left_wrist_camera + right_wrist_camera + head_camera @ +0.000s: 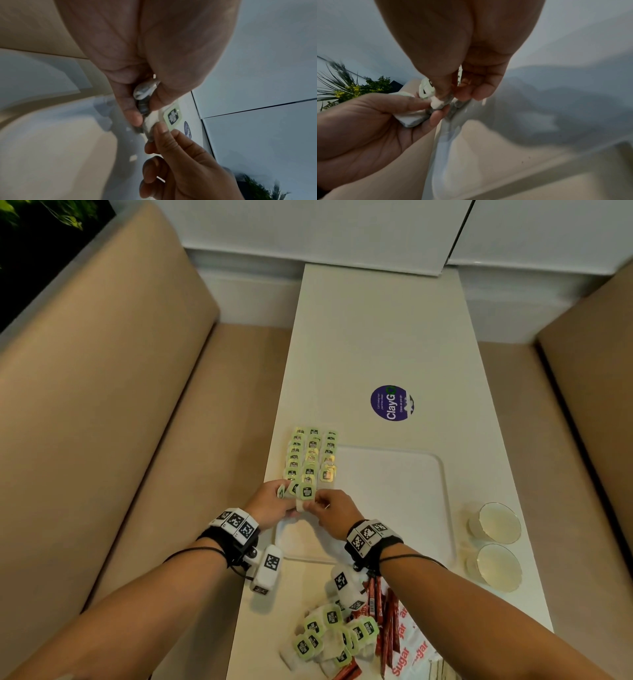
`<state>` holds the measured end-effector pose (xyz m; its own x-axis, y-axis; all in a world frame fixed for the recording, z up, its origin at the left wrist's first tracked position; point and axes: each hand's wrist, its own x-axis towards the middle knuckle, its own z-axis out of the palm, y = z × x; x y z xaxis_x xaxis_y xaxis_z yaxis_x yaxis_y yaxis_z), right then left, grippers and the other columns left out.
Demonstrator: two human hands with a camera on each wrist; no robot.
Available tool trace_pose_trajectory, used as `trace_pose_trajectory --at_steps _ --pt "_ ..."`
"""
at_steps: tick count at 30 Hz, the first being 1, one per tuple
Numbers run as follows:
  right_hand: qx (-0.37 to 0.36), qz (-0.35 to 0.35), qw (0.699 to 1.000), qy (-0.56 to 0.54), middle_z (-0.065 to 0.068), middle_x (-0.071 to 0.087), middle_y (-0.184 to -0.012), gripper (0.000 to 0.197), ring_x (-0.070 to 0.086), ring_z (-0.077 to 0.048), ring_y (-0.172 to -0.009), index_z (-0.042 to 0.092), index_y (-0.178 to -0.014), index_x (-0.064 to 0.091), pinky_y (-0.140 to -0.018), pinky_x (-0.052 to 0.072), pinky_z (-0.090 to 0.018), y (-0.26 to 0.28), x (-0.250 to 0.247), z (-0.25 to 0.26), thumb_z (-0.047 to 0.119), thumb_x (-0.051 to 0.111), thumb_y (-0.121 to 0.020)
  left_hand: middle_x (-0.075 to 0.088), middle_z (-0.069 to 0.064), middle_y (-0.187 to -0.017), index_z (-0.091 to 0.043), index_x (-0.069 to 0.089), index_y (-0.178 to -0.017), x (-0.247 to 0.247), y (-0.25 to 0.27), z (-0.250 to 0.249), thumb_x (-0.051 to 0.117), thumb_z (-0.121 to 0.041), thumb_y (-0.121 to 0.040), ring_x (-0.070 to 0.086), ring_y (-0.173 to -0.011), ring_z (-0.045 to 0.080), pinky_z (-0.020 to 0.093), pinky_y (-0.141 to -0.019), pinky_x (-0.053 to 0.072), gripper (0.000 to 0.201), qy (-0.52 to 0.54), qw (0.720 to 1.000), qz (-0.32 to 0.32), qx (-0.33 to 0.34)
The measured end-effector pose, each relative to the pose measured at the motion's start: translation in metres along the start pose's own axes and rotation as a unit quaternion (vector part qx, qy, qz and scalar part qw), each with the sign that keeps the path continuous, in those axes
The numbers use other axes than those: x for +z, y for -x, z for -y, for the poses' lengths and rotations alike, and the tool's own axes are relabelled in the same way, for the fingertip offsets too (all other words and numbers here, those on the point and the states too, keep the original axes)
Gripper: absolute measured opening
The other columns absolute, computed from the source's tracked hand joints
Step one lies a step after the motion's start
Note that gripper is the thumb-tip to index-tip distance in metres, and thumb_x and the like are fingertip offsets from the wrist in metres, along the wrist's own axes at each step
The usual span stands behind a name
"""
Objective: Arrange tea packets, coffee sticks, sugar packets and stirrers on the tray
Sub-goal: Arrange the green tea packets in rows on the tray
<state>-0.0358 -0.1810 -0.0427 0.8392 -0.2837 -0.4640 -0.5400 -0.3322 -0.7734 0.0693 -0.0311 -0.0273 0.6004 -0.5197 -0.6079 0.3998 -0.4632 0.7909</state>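
A white tray [394, 494] lies on the white table [376, 337]. Three columns of green-labelled tea packets [311, 455] fill the tray's left side. Just in front of those columns my two hands meet. My left hand [282, 496] grips a small bundle of tea packets [412, 119]. My right hand [318, 503] pinches one tea packet [306, 494] at the edge of that bundle, green label [172, 117] facing up. In the left wrist view my left hand [137, 108] curls round the bundle and the right hand's fingertips [159, 128] hold the white bag. No stirrers are in view.
Near the table's front edge lie a loose pile of tea packets [329, 635], red coffee sticks [383, 611] and sugar packets [411, 652]. Two glass cups [496, 523] [496, 566] stand right of the tray. A purple sticker [392, 402] lies beyond it. Beige benches flank the table.
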Motion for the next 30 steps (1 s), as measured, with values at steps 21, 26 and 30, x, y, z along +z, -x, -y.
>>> trace_pose_trajectory --at_steps 21,26,30 --pt "0.108 -0.11 0.984 0.088 0.002 0.063 -0.085 0.026 0.063 -0.021 -0.083 0.022 -0.08 0.056 -0.074 0.051 -0.033 -0.015 -0.024 -0.011 0.041 0.071 -0.09 0.07 0.016 -0.111 -0.009 0.068 -0.1 0.003 0.001 0.009 0.061 0.018 -0.083 0.071 -0.101 0.036 0.034 -0.075 0.059 0.033 0.031 0.999 -0.02 -0.023" --pt "0.111 -0.12 0.984 0.072 0.007 0.06 -0.082 0.027 0.06 -0.018 -0.079 0.021 -0.085 0.057 -0.067 0.046 -0.03 -0.012 -0.023 -0.009 0.043 0.071 -0.088 0.069 0.019 -0.114 -0.007 0.068 -0.106 0.006 -0.003 0.014 0.058 0.019 -0.083 0.072 -0.095 0.033 0.033 -0.073 0.059 0.036 0.022 0.999 -0.025 -0.036" --pt "0.108 -0.118 0.984 0.074 0.004 0.062 -0.083 0.031 0.059 -0.018 -0.077 0.017 -0.088 0.06 -0.066 0.046 -0.031 -0.01 -0.024 -0.009 0.045 0.072 -0.087 0.068 0.015 -0.113 -0.003 0.066 -0.111 0.011 -0.004 0.013 0.057 0.019 -0.085 0.07 -0.092 0.026 0.032 -0.073 0.061 0.035 0.019 0.999 -0.028 -0.04"
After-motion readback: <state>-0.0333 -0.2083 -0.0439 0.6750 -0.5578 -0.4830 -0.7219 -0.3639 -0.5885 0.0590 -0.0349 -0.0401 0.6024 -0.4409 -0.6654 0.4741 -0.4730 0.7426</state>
